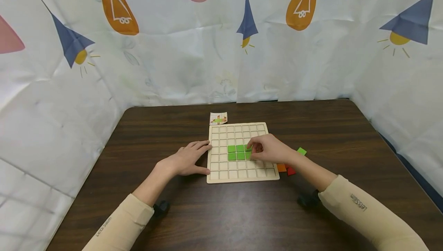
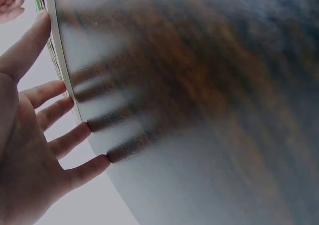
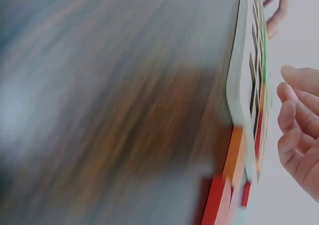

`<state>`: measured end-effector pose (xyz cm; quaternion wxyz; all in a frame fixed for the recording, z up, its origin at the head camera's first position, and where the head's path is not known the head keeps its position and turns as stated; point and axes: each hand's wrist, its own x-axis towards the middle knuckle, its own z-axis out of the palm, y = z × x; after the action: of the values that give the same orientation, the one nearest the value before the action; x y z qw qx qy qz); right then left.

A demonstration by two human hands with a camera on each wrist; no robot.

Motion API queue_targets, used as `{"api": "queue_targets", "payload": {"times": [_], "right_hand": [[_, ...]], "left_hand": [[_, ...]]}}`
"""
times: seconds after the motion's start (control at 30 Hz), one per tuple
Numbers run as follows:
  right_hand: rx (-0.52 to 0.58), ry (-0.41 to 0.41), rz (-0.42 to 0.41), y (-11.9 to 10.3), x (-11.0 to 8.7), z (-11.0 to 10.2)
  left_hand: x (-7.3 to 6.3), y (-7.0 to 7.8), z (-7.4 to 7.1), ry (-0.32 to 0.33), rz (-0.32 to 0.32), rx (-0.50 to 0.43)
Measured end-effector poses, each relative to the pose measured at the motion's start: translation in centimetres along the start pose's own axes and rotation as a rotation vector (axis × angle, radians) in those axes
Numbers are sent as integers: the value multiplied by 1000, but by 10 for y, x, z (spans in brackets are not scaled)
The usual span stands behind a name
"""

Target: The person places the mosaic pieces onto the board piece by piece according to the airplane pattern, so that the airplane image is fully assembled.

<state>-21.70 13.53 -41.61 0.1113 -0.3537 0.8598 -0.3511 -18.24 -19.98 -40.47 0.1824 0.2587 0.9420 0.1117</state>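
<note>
A pale wooden grid board [image 1: 228, 175] lies on the table, with green square tiles [image 1: 232, 156] set in two rows near its middle. Straight, spread fingers of my left hand [image 1: 188, 159] touch the board's left edge, the thumb lower down; the left wrist view shows the same fingertips along the rim. Over the right end of the green rows is my right hand [image 1: 268, 148], fingers curled and fingertips at the upper right green tile [image 1: 247, 148]. I cannot tell whether they pinch it. Orange [image 3: 263, 98] and red pieces [image 3: 258, 135] show on the board's surface in the right wrist view.
A small pattern card [image 1: 218, 118] lies behind the board's back left corner. Beside the right edge are an orange piece [image 1: 281, 168] and a red piece [image 1: 290, 171]. A loose green tile [image 1: 302, 151] lies beyond the right forearm. Patterned white curtains [image 1: 180, 66] hang around the table.
</note>
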Motion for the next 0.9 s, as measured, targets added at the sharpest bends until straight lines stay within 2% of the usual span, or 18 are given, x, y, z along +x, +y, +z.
{"api": "queue_targets", "payload": {"times": [0.33, 0.57, 0.9], "right_hand": [[-18, 33, 83, 17, -28, -20], [-3, 50, 104, 26, -45, -34], [-15, 61, 202, 43, -64, -54]], "left_hand": [[-1, 2, -2, 1, 3, 1], [-1, -1, 2, -2, -1, 0], [2, -1, 1, 0, -2, 5]]}}
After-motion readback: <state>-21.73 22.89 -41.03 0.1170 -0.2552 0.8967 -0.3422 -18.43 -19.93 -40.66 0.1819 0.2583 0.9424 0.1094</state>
